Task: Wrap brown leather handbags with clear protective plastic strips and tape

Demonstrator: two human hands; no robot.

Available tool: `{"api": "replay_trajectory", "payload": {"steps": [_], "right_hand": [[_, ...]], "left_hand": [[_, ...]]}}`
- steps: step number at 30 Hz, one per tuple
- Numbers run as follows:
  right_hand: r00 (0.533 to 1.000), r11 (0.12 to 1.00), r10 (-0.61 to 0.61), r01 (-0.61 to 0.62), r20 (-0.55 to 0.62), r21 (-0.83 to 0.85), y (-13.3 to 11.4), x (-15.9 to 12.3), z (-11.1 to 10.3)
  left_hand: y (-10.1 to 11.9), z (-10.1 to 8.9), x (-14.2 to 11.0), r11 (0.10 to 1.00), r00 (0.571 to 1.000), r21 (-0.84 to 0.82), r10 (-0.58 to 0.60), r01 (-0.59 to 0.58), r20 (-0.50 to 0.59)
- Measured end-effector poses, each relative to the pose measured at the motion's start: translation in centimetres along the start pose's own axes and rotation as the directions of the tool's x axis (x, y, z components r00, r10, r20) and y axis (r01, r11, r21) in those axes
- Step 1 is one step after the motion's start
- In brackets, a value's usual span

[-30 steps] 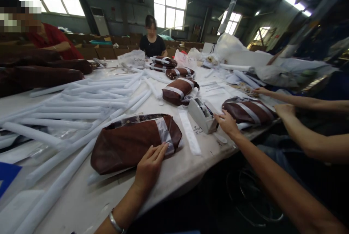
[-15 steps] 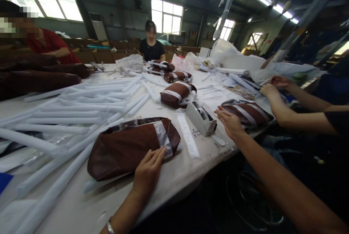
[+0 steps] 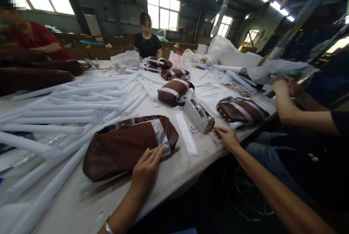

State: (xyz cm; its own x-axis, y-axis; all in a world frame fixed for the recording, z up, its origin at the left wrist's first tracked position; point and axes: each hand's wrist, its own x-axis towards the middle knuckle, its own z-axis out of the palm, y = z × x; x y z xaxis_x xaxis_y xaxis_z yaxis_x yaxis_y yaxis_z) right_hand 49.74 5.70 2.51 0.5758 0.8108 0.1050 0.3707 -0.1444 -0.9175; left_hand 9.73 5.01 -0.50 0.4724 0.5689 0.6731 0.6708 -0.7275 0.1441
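Observation:
My left hand (image 3: 147,166) lies with fingers stretched out on a brown leather-like bag (image 3: 122,146). Its fingertips press on the pale, shiny band (image 3: 161,134) wrapped around the bag's right end. At the front end of a grey tape dispenser (image 3: 200,117), my right hand (image 3: 227,137) has thumb and fingers pinched together. Whatever is between those fingertips is too small to make out. A flat white strip (image 3: 187,134) lies on the table between the bag and the dispenser.
White rolled tubes (image 3: 62,114) cover the table's left side. Other banded brown bags (image 3: 174,92) stand farther back, and one more bag (image 3: 242,110) sits at right beside a co-worker's hands (image 3: 285,88). Two other people are across the table. The table edge (image 3: 201,168) runs close by.
My right hand has moved down and left to the dispenser's front end, its extended fingers closing into a pinch. My left hand stays on the bag. The co-worker's hands at right have shifted.

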Motion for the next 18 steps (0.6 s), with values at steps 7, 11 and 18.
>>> {"api": "replay_trajectory", "payload": {"steps": [7,11,18], "right_hand": [[0.732,0.657,-0.553,0.677,0.398,-0.333,-5.1,-2.8,-3.8],[0.426,0.398,-0.61,0.894,0.668,-0.206,-10.3,-4.7,-2.0],[0.076,0.399,-0.553,0.899,0.83,0.183,-15.7,-6.8,5.8]], "left_hand": [[0.0,-0.1,0.1,1.0,1.0,-0.007,0.003,-0.002,0.008],[0.0,0.0,0.0,1.0,1.0,-0.012,-0.001,0.001,0.007],[0.0,-0.1,-0.3,0.999,0.998,-0.028,-0.037,0.038,0.057]]}}
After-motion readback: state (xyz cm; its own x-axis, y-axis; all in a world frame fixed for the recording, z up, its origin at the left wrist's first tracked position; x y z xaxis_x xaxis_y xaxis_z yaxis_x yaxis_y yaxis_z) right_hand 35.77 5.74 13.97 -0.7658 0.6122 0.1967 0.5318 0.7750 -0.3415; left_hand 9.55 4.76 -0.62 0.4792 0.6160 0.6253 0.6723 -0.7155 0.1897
